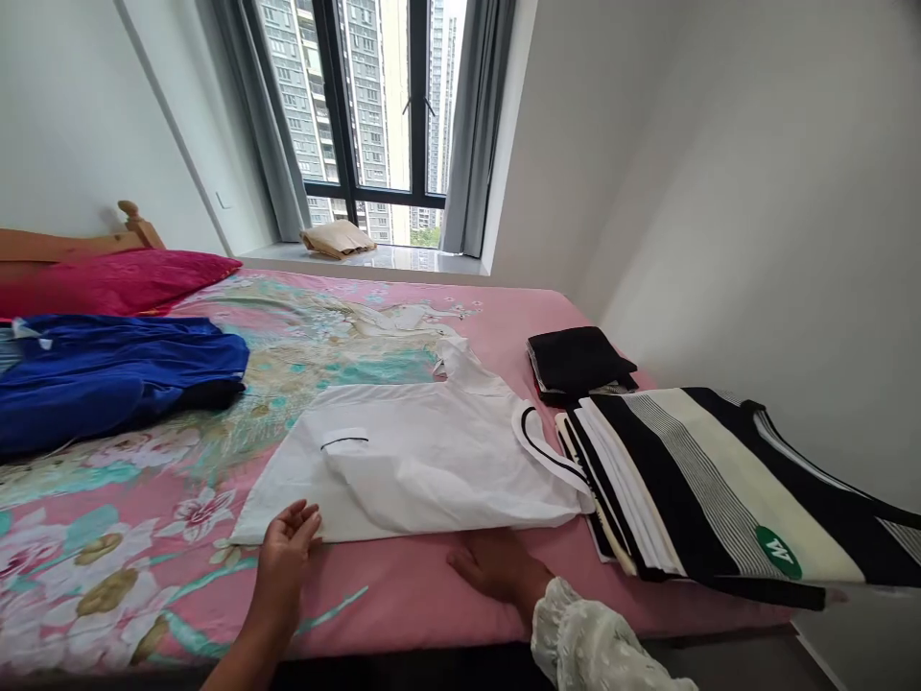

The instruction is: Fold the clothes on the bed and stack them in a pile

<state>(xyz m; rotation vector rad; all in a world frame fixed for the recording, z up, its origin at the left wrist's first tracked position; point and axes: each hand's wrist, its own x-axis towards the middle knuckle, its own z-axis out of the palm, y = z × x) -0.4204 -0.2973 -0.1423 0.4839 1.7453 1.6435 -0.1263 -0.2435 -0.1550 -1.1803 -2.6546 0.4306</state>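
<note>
A white shirt (432,465) lies spread on the bed in front of me, partly folded over. It has a pocket edged with a thin black line and a black-trimmed edge at its right side. My left hand (288,542) is at the near left edge of the shirt, fingers curled and thumb pressed in on the cloth. Close to the middle of the near edge, my right hand (500,568) rests low over the sheet, stretched out flat. Some of its fingers are hidden under the shirt's edge.
A stack of folded clothes, topped by a black, cream and striped garment (691,470), lies at the right. Behind it is a folded black garment (579,360). Blue clothing (122,374) and a red pillow (129,278) lie left. A tan bundle (338,238) sits on the windowsill.
</note>
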